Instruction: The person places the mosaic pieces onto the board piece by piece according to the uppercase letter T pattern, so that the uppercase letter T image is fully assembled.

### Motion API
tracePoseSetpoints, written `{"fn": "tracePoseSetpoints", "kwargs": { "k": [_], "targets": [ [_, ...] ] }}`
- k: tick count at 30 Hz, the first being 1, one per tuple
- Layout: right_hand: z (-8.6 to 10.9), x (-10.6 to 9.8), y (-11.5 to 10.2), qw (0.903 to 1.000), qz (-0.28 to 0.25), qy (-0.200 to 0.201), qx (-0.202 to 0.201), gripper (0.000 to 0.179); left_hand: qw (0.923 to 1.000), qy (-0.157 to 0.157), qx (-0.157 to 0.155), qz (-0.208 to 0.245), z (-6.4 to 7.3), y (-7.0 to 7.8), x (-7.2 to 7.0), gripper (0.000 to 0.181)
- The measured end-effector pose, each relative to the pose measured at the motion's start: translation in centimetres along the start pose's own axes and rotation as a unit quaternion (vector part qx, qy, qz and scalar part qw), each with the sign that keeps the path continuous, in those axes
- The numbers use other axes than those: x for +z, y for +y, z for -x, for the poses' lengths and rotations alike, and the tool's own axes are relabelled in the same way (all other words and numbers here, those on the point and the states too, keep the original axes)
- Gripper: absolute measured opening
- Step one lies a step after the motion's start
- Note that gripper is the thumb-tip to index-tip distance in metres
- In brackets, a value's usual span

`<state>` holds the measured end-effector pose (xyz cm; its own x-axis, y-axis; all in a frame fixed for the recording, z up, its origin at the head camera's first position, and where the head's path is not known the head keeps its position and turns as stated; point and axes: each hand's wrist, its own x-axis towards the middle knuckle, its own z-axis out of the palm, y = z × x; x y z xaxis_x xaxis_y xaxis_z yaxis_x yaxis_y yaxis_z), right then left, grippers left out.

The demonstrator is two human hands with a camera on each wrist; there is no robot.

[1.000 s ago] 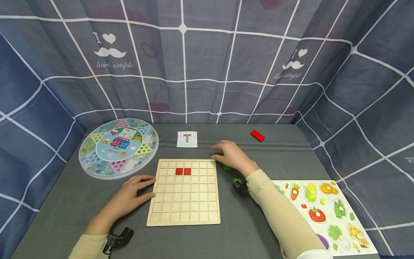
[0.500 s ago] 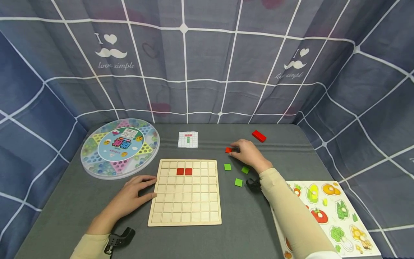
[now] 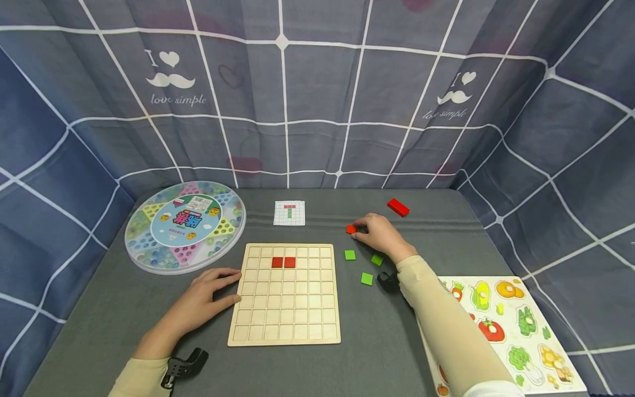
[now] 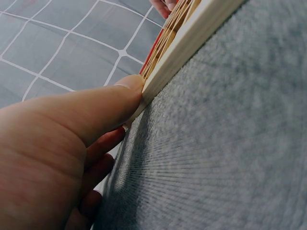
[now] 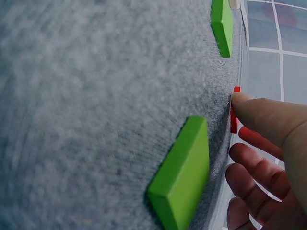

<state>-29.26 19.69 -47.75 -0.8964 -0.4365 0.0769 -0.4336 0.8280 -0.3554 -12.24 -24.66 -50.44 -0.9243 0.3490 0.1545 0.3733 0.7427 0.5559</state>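
Note:
A wooden grid board (image 3: 284, 309) lies on the grey table with two red square tiles (image 3: 283, 262) side by side in its upper rows. My left hand (image 3: 203, 300) touches the board's left edge with thumb and index finger, the fingers loosely extended. Beyond the board's upper right corner, my right hand (image 3: 379, 234) pinches a small red square tile (image 3: 350, 229) at table level. The right wrist view shows the thumb on the red tile (image 5: 234, 123), the other fingers partly curled behind. Near this hand lie a few green square tiles (image 3: 366, 279).
A small pattern card (image 3: 290, 213) with a red and green T lies behind the board. A red block (image 3: 398, 207) sits at the back right. A round game box (image 3: 233, 237) stands left, and a vegetable puzzle board (image 3: 536, 353) lies partly under the right forearm.
My right hand has moved right from the board's upper right corner to the red tile and pinches it. Green tiles have come into view. The left hand has stayed at the board's edge.

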Motion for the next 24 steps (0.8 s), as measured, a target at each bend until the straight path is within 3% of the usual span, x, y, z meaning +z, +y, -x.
{"fn": "tracePoseSetpoints", "kwargs": {
  "k": [24],
  "targets": [
    [-0.2,-0.21,-0.63,0.9997,0.016,-0.004,0.02,0.029,0.9999,-0.003,-0.006,0.008,-0.06,0.05,0.04,0.056]
  ]
}}
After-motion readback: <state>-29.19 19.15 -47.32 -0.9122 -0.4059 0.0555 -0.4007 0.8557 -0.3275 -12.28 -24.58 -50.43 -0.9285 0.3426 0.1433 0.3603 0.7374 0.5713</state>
